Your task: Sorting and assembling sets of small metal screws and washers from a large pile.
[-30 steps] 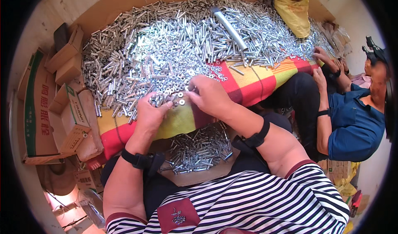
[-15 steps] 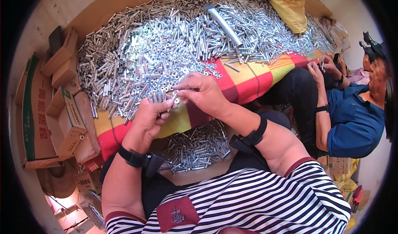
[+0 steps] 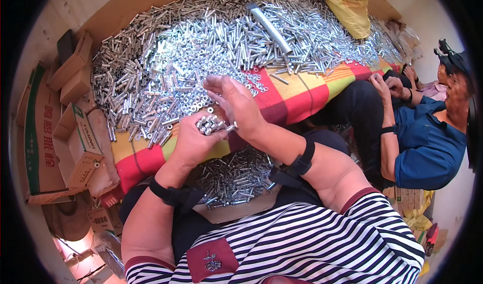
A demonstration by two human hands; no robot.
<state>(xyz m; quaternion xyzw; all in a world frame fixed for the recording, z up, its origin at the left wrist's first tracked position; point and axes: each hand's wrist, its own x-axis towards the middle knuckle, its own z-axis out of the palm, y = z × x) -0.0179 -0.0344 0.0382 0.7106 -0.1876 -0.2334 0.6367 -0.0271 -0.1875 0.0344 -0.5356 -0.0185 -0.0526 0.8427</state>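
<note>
My left hand (image 3: 192, 139) is closed around a bunch of metal bolts (image 3: 210, 125), their rounded ends turned up toward me. One more bolt (image 3: 231, 127) sticks out sideways by the left thumb, reaching toward the heel of my right hand. My right hand (image 3: 235, 104) is open, fingers stretched out together and tilted up, close beside the bunch. Just beyond both hands lies a big heap of loose nuts, washers and metal sleeves (image 3: 176, 77) on a checked blanket (image 3: 297, 95). Below my hands, a cardboard box (image 3: 236, 212) holds several loose bolts (image 3: 234, 181).
A long metal tube (image 3: 271, 30) lies on the heap, with a yellow sack (image 3: 347, 7) at the back right. Cardboard boxes (image 3: 75, 143) stand at the left. On the right sits a co-worker in a blue shirt (image 3: 425, 143), hands raised near the blanket's edge.
My right hand has gone from pinching a small bolt with a washer to stretched fingers beside the bunch. My left hand has turned, so the bolt ends now face up.
</note>
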